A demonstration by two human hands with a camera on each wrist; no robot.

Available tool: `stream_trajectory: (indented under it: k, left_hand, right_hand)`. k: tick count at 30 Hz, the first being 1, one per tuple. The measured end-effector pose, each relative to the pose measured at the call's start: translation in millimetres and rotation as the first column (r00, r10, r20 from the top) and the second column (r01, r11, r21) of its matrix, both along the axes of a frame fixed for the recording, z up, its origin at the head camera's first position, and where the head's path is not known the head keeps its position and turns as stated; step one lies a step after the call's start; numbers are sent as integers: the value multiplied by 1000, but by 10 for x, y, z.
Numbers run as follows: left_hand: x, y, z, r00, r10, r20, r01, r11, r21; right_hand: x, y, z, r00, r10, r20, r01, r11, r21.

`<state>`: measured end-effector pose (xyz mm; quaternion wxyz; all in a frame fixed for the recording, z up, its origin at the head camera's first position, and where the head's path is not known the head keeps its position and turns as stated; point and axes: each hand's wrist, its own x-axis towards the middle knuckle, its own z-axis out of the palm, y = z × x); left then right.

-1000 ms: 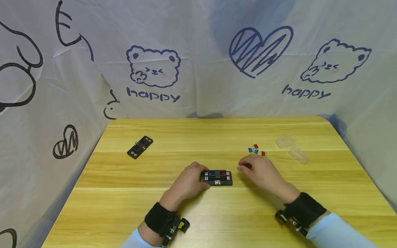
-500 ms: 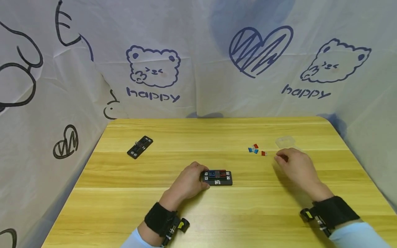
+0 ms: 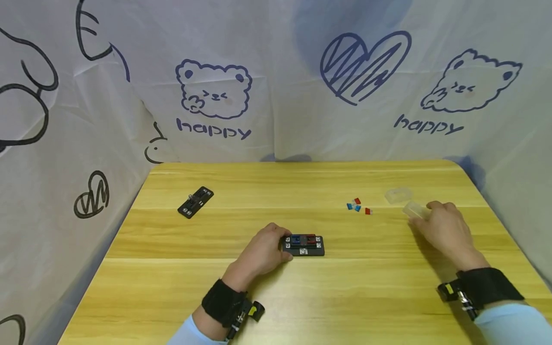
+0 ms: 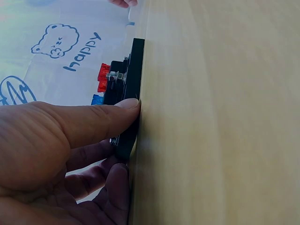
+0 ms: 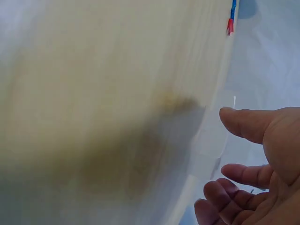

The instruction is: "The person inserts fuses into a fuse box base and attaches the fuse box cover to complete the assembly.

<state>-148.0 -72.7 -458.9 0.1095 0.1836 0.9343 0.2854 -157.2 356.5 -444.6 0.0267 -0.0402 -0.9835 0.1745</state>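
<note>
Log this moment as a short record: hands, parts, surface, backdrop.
Left hand: grips the left end of a black fuse block
On that block: blue fuses toward the left, red fuses toward the right
Right hand: at the nearer clear cover, thumb and fingers apart; contact unclear
Farther clear cover: on the table, beyond the nearer one
Loose fuses: two red, two blue, left of the covers
Second black block: far left, lying diagonally
Surface: wood-grain table
Backdrop: white sheet with drawings
</note>
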Motion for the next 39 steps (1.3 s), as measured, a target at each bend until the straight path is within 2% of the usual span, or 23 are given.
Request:
stream_trajectory:
  k: [4,9,15,19,23,27,31,39]
  left_hand:
    - [-3,2,-5,1000,0,-2,0,1000,-1]
    - [-9,-1,-6,1000,-3,-7,3,1000,-3]
    - [-10,-1,-6,1000,-8,-11,8,1000,-1]
    - [-14,-6,-15,1000,-14,-16,14,1000,2]
    - [-13,-9,-17,1000,-16,-17,16,1000,6]
    - [-13,-12,-8,1000,-16,-14,16,1000,11]
    - [-16,-16,-8,1000,-12,-6,12,1000,13]
    - [-29,-18,-13,1000,-12,-5,12,1000,16]
  right_hand:
    - [-10,19,-11,1000,-7,25,7,1000,2]
    - [-26,23,-29,1000,-10,13,10,1000,10]
    - [-2,-21,3,1000,-27,11,27,999,-39]
    - [36,-215,122,999,13,-30,-16,997,-78]
    - [53,-546,247,991,90,-100,-100,990,-99]
    - [44,-914,287,975,176,-139,-190,977,-97]
    - [51,-1278,272,951,281,-131,-296,949,-112]
    - [84,-1837,242,867,471,-162,-489,868,-93]
